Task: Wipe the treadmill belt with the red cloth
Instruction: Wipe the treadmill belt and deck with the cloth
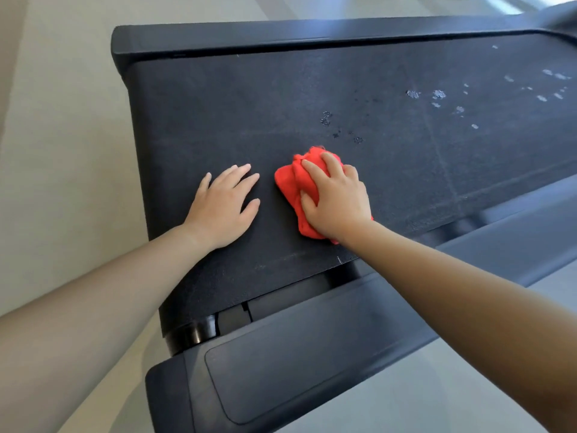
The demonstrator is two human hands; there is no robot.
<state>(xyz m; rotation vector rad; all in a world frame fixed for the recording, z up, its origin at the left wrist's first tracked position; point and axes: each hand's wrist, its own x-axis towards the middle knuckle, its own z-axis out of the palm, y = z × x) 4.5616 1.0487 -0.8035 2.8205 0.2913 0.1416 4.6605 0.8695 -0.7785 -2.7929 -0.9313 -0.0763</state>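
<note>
1. Two grips rest on the treadmill belt (218, 120) at centre frame, side by side and not touching.
2. My left grip (221, 207) lies palm down on the belt with fingers straight and slightly spread, holding nothing.
3. My right grip (335, 201) has its fingers curled over the red cloth (288, 182) and the thumb tucked into the folds, and it presses the cloth onto the belt.
4. The red cloth is bunched up at centre frame. It shows left of and above my fingers, with a scrap at the wrist.
5. Dark wet specks (326, 118) sit just above the cloth. Pale patches (438, 94) are scattered toward the upper right.
6. The near side rail (296, 354) crosses the lower frame, and the far rail (281, 35) runs along the top.
7. The end roller (190, 334) shows at lower left, with pale floor (62, 120) to the left.
</note>
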